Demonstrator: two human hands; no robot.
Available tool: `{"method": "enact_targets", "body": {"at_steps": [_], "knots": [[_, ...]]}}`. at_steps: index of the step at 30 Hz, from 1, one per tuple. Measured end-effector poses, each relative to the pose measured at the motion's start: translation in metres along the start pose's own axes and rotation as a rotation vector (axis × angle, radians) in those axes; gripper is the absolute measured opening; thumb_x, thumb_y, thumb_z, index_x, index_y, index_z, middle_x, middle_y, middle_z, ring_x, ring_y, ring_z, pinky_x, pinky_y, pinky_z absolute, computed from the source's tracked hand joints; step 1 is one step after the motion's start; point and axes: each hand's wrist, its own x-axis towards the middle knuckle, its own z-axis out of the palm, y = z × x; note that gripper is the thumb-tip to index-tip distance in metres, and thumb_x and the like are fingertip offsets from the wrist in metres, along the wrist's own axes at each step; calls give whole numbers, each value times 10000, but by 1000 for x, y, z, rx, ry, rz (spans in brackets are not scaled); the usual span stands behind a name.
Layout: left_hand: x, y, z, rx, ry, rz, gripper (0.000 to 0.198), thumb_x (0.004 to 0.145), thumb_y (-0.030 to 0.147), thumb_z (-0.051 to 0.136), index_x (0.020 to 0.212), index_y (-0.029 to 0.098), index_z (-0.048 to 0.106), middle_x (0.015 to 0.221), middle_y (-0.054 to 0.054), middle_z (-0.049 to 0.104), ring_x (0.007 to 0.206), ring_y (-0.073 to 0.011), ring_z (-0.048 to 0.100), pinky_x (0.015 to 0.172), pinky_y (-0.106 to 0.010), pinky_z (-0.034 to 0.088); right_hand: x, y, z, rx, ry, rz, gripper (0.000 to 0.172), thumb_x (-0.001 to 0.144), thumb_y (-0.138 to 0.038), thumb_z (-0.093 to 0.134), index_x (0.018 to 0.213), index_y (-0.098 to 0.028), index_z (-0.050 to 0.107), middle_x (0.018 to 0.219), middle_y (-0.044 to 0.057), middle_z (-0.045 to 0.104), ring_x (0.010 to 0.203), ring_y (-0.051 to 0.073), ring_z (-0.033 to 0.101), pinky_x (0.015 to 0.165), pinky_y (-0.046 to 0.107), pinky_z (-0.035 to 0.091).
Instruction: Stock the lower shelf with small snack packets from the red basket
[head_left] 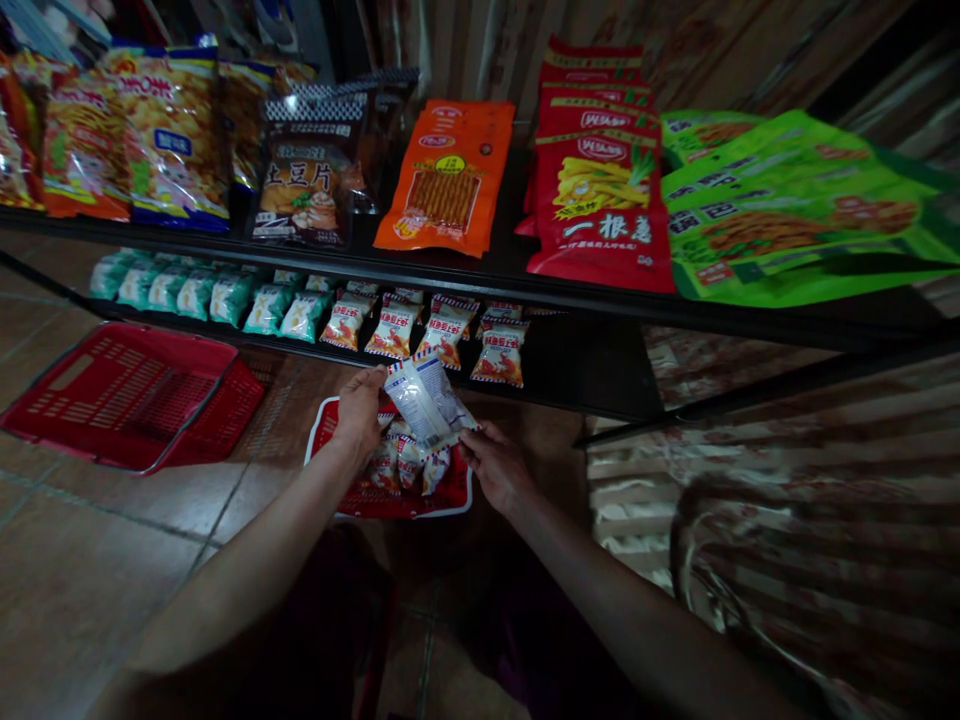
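Between my two hands a small snack bag [426, 400] is stretched out, its printed back with a barcode turned up. My left hand [361, 408] pinches its upper left corner, and my right hand [495, 462] grips the lower right corner. Beneath it sits a red basket [442, 500] with a white rim, holding several more snack bags [405, 460] of the same look. Just beyond, a row of white and orange snack bags [444, 335] stands on the lower shelf [585, 370].
Green and white bags [259, 300] line the lower shelf's left part. Larger snack packs, such as orange [450, 180], red [600, 200] and green [795, 210] ones, fill the upper shelf [465, 270]. An empty red basket [135, 395] rests on the tiled floor at left; a patterned curtain [810, 540] hangs right.
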Motion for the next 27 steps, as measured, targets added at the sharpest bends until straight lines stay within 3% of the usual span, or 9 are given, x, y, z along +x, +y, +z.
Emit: {"method": "enact_targets", "body": {"at_steps": [10, 16, 27], "knots": [[4, 0, -8, 281, -205, 105, 376, 489, 407, 798, 752, 149, 719, 687, -7, 669, 627, -119, 544, 614, -238, 433, -5, -12, 2, -137, -6, -116, 297, 515, -306, 772, 751, -212, 618, 628, -56, 612, 558, 91, 503, 574, 238, 415], [6, -3, -8, 240, -139, 86, 349, 441, 400, 806, 643, 142, 687, 566, 12, 628, 563, -117, 531, 578, -245, 423, -8, -19, 5, -171, 5, -165, 274, 523, -323, 770, 739, -213, 642, 653, -41, 639, 594, 106, 528, 600, 245, 420], [2, -9, -5, 150, -46, 26, 209, 559, 302, 723, 585, 165, 567, 514, 47, 537, 465, -86, 437, 505, -225, 360, -7, -26, 13, -21, 86, -261, 283, 507, -340, 801, 716, -209, 662, 680, -20, 662, 630, 105, 563, 603, 236, 446]]}}
